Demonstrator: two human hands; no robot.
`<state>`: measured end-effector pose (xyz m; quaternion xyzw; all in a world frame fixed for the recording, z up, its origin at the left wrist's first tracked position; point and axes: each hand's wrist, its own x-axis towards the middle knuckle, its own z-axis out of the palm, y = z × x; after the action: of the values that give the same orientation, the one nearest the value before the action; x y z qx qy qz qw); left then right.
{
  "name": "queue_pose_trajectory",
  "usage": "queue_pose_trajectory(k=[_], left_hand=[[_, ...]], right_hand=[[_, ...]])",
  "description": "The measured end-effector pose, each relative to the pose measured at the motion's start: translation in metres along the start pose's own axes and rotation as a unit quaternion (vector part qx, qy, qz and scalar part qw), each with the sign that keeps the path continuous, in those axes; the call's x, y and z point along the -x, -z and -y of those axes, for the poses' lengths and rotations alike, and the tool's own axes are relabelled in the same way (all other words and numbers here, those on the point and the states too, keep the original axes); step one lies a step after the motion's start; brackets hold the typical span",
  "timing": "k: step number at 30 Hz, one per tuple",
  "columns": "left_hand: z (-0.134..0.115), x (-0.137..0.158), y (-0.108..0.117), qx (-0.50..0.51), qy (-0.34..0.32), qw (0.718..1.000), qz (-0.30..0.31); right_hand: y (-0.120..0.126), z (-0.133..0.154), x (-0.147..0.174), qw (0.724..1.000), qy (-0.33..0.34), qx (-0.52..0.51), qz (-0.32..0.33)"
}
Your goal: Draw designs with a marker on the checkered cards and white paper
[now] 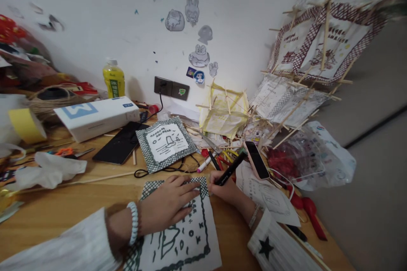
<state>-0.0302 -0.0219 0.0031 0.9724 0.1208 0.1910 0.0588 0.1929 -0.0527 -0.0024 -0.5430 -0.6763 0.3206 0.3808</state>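
Flat on a sheet of paper (211, 230) with a dark green crosshatched border and drawn figures lies my left hand (168, 203), fingers stretched out. My right hand (224, 188) grips a black marker pen (232, 168) at the sheet's upper right corner. The marker's tip is hidden by the fingers. Behind the sheet is a finished-looking drawing (168, 142) with a similar crosshatched border and a boat on water. Right of my right hand, a sketched paper (270, 194) lies partly under a pink-edged phone (257, 160).
Paper-and-stick lanterns (225, 110) stand along the wall, with a taller one (329, 46) at right. On the left are a white box (98, 116), a black tablet-like slab (119, 144), yellow tape (27, 126), tissue (51, 169) and a yellow drink bottle (113, 78). Plastic bags (327, 156) lie right.
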Motion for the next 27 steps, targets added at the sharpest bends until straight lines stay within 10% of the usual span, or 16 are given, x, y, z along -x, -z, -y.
queue_pose_trajectory(k=[27], left_hand=[[-0.0003,0.0000,-0.0004,-0.021,0.000,1.000,0.017]], right_hand=[[-0.0007,-0.0026,0.0005,0.999,0.018,0.014,0.031]])
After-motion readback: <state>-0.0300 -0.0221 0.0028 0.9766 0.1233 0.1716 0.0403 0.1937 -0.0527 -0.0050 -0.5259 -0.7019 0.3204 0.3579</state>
